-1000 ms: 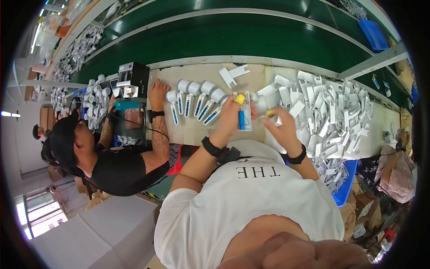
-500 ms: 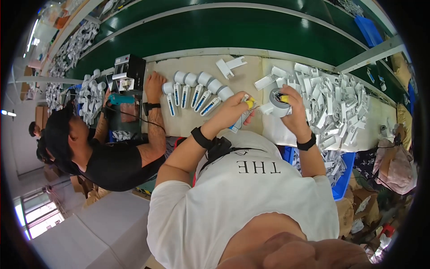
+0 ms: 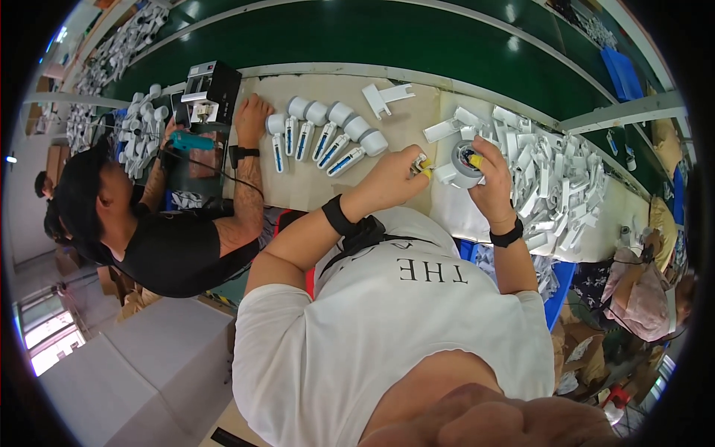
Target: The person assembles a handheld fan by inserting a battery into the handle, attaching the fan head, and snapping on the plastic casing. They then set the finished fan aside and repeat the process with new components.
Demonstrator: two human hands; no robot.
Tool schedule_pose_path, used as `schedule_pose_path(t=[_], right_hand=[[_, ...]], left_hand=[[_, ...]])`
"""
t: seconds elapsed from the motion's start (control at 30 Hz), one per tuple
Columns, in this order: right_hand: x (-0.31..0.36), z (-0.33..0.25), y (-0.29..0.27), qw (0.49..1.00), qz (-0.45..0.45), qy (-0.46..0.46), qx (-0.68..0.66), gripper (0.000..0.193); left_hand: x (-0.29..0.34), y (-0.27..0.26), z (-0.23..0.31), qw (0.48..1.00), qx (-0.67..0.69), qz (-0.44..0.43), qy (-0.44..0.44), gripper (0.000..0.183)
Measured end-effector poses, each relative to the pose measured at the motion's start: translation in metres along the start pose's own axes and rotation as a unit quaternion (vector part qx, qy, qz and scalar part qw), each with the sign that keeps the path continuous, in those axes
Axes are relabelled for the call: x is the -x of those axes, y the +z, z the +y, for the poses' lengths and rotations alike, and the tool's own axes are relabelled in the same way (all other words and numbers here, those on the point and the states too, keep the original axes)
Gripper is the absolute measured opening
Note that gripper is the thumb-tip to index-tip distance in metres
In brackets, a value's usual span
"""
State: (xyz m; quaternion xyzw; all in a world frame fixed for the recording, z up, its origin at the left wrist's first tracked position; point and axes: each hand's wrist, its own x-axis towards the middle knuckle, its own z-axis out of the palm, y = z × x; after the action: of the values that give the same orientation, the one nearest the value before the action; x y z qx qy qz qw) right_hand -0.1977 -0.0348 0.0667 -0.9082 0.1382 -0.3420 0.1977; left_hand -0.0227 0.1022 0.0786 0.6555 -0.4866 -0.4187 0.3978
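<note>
My right hand (image 3: 492,188) and left hand (image 3: 391,179) are left of the loose white housing pile (image 3: 555,175); farther left, six round-headed units (image 3: 325,140) look finished. My right grips an open grey-rimmed head (image 3: 465,178), seemingly unfinished; my left pinches a half-hidden piece (image 3: 418,165).

A factory assembly workshop: long green conveyor line (image 3: 357,46), heaped white parts (image 3: 553,179), black benchtop machine (image 3: 211,91).

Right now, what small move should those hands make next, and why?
Probably ease the left hand toward the right hand: the right one holds a round grey-and-white housing whose short neck points left, and the left one pinches a partly hidden white piece close by.
</note>
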Motion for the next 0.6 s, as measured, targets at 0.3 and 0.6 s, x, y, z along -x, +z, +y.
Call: schedule_pose_path(t=[0.3,0.6], right_hand=[[-0.008,-0.013,-0.028,0.862,-0.077,0.259,-0.429,0.054],[-0.047,-0.011,-0.042,0.913,-0.312,0.125,-0.233,0.041]], left_hand=[[-0.007,-0.006,0.004,0.989,-0.125,-0.043,0.069,0.030],[-0.009,0.013,-0.003,0.987,-0.125,-0.086,0.052,0.031]])
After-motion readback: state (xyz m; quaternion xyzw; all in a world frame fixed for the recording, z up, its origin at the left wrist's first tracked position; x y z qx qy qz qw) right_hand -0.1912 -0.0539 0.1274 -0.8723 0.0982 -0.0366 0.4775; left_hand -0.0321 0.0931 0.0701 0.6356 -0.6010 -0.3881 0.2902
